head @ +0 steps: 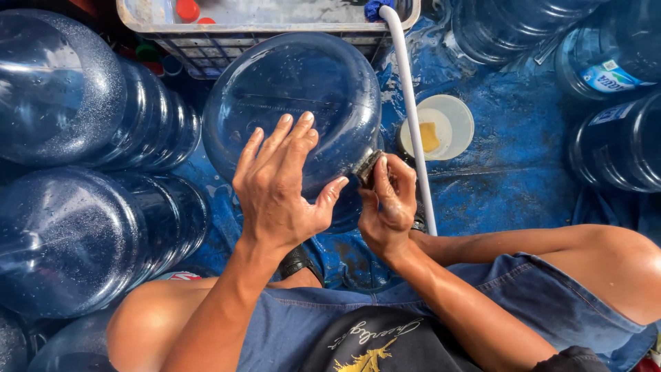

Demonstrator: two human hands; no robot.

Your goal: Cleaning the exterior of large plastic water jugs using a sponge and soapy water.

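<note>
Left hand (279, 189) lies spread flat against the big blue water jug (292, 114) tipped on its side between our knees, steadying it, while our right hand (387, 203) pinches a dark scrub pad (368, 168) at the jug's flank. Scrubbing looks midway, we judge; wet jugs (76, 241) wait stacked at left, though we cannot tell which are clean.

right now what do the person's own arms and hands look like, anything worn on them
Both arms are bare from above the elbow down, with no sleeves, gloves, rings or watch in view. The left hand and right hand look wet and shiny, with short nails. The forearms are lean, and veins and tendons stand out on the back of the left hand. Below the arms sit blue denim shorts and a dark printed shirt.
</note>
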